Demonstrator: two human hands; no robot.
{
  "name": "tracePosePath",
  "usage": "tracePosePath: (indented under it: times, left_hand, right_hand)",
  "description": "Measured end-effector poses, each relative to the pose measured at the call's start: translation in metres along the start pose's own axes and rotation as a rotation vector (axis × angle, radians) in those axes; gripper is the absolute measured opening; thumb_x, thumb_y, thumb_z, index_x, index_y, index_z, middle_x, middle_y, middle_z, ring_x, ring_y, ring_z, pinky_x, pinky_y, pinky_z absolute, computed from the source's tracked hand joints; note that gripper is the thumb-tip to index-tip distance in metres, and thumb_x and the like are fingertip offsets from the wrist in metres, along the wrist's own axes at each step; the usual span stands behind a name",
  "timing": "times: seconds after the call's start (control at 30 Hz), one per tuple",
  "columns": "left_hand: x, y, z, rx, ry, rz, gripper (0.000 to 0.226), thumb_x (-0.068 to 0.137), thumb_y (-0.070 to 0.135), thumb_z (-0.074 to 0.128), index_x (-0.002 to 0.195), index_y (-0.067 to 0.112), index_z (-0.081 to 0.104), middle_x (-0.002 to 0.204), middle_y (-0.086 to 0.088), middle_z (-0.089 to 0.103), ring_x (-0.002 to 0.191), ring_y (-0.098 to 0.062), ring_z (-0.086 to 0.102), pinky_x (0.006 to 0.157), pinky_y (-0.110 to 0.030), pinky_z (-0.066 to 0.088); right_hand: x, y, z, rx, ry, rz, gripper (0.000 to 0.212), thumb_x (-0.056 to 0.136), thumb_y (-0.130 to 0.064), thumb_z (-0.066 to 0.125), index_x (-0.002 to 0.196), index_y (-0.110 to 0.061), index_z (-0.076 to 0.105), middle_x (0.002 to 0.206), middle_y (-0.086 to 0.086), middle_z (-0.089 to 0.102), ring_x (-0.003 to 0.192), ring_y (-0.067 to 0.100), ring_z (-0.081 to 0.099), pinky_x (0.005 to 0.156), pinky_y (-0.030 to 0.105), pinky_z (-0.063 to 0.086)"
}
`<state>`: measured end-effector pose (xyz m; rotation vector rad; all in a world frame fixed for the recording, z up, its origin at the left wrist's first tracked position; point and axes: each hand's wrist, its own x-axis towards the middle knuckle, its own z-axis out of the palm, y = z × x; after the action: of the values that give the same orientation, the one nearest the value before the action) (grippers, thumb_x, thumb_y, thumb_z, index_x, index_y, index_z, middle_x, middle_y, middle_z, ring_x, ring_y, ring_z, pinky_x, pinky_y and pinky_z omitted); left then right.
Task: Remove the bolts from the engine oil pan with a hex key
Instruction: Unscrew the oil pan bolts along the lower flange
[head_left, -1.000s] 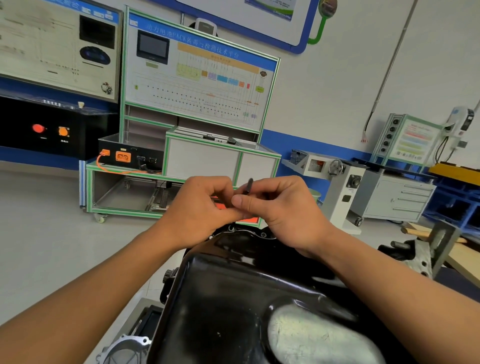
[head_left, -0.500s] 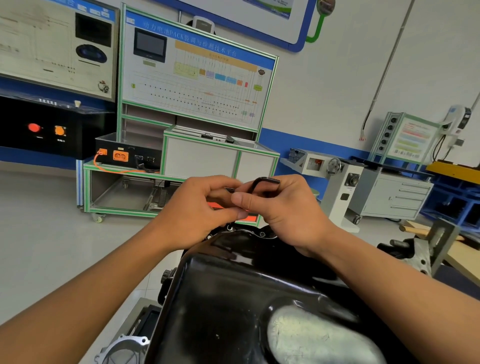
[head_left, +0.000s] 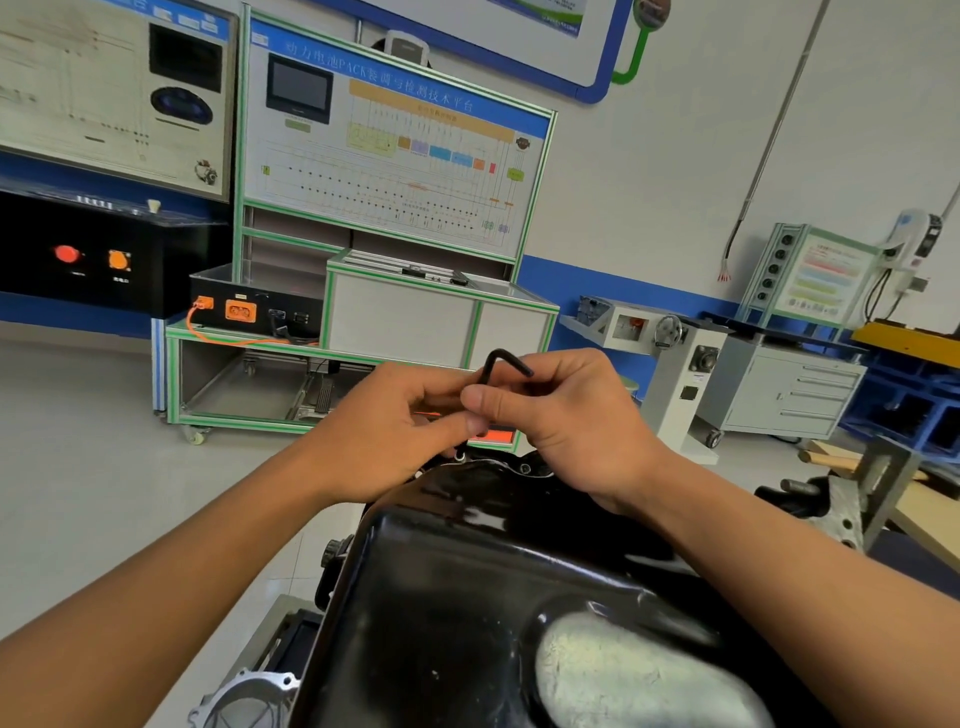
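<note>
At 12 o'clock on the oil pan (head_left: 467, 597), the hex key (head_left: 511, 362) is pinched by left hand (head_left: 384, 426) and right hand (head_left: 566, 426) — its arm now swung to 3 o'clock; loosening is judged underway.

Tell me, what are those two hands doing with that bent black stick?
A person is working to get the bolts off a shiny black engine oil pan. The bent stick is a hex key. The left grip and right grip both pinch it and hold it upright over the pan's far rim, with its short end sticking out on top. Its lower tip is hidden behind the fingers, so I can't tell if it sits in a bolt.
</note>
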<state>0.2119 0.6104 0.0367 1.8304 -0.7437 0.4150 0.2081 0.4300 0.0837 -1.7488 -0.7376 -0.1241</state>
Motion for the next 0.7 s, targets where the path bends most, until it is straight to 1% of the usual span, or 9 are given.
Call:
tracePosePath:
  times: [0.07, 0.13, 0.23, 0.3, 0.4, 0.47, 0.57, 0.63, 0.7]
  left_hand:
    - [-0.001, 0.000, -0.002, 0.021, -0.009, -0.006, 0.022, 0.090, 0.025, 0.066, 0.103, 0.039, 0.075, 0.095, 0.009, 0.077, 0.088, -0.010, 0.073, 0.067, -0.025, 0.058]
    - [0.000, 0.000, 0.001, 0.019, 0.061, 0.006, 0.017, 0.087, 0.022, 0.073, 0.091, 0.038, 0.077, 0.084, 0.008, 0.077, 0.078, -0.008, 0.073, 0.059, -0.024, 0.057]
    - [0.004, 0.002, 0.007, 0.005, 0.204, 0.022, 0.012, 0.072, 0.020, 0.084, 0.071, 0.020, 0.072, 0.066, 0.004, 0.073, 0.060, -0.005, 0.068, 0.057, -0.021, 0.054]
    - [0.004, 0.003, 0.007, -0.001, 0.188, 0.018, 0.021, 0.069, 0.029, 0.083, 0.080, 0.014, 0.073, 0.075, 0.001, 0.075, 0.069, -0.007, 0.070, 0.065, -0.022, 0.055]
    - [0.002, 0.004, 0.000, -0.011, 0.023, 0.009, 0.021, 0.087, 0.021, 0.073, 0.105, 0.032, 0.075, 0.095, 0.008, 0.077, 0.087, -0.010, 0.073, 0.066, -0.023, 0.057]
    - [0.000, 0.002, -0.001, 0.038, 0.047, 0.027, 0.026, 0.089, 0.014, 0.071, 0.093, 0.039, 0.077, 0.086, 0.008, 0.077, 0.078, -0.011, 0.073, 0.059, -0.026, 0.057]
    - [0.005, 0.001, 0.005, 0.076, 0.208, 0.041, 0.017, 0.074, 0.016, 0.085, 0.067, 0.019, 0.069, 0.062, -0.002, 0.068, 0.055, -0.007, 0.058, 0.054, -0.023, 0.048]
    - [0.007, 0.003, 0.008, 0.075, 0.224, 0.039, 0.022, 0.071, 0.016, 0.087, 0.072, 0.011, 0.065, 0.067, -0.008, 0.068, 0.058, -0.014, 0.057, 0.059, -0.026, 0.050]
    - [0.005, 0.006, 0.005, -0.018, 0.102, 0.017, 0.017, 0.079, 0.013, 0.080, 0.094, 0.019, 0.073, 0.087, -0.001, 0.076, 0.078, -0.012, 0.071, 0.070, -0.025, 0.056]
  right_hand:
    - [0.000, 0.000, 0.001, 0.002, -0.003, 0.006, 0.002, 0.084, -0.002, 0.075, 0.084, -0.002, 0.077, 0.079, 0.018, 0.075, 0.077, 0.033, 0.073, 0.078, 0.035, 0.062]
    - [0.000, -0.001, 0.001, -0.010, 0.000, 0.001, 0.006, 0.084, -0.001, 0.075, 0.090, -0.001, 0.078, 0.080, 0.015, 0.076, 0.075, 0.028, 0.073, 0.074, 0.027, 0.061]
    - [-0.001, -0.003, 0.000, 0.002, -0.004, 0.005, 0.013, 0.083, 0.000, 0.075, 0.095, -0.002, 0.077, 0.083, 0.011, 0.078, 0.079, 0.022, 0.075, 0.073, 0.023, 0.060]
    - [-0.001, -0.003, 0.000, 0.010, -0.010, 0.008, 0.011, 0.083, 0.001, 0.075, 0.093, -0.004, 0.078, 0.081, 0.008, 0.078, 0.075, 0.016, 0.074, 0.070, 0.019, 0.057]
    - [0.000, -0.001, 0.000, 0.000, 0.006, 0.012, 0.008, 0.084, -0.001, 0.075, 0.089, -0.006, 0.078, 0.081, 0.016, 0.076, 0.077, 0.028, 0.074, 0.076, 0.033, 0.063]
    - [0.001, -0.001, 0.001, -0.018, 0.006, 0.005, 0.007, 0.084, -0.002, 0.076, 0.086, -0.008, 0.078, 0.081, 0.018, 0.075, 0.074, 0.027, 0.071, 0.078, 0.035, 0.061]
    - [0.001, 0.000, 0.002, -0.025, 0.002, -0.004, 0.011, 0.083, -0.002, 0.077, 0.087, -0.011, 0.080, 0.081, 0.015, 0.076, 0.073, 0.018, 0.071, 0.072, 0.025, 0.060]
    - [0.000, -0.001, 0.001, -0.017, 0.003, -0.003, 0.011, 0.083, -0.002, 0.077, 0.086, -0.012, 0.080, 0.082, 0.017, 0.075, 0.073, 0.018, 0.071, 0.070, 0.021, 0.058]
    - [0.000, 0.000, 0.001, -0.015, 0.015, 0.000, 0.011, 0.083, -0.003, 0.077, 0.085, -0.013, 0.080, 0.086, 0.023, 0.074, 0.079, 0.033, 0.073, 0.077, 0.033, 0.062]
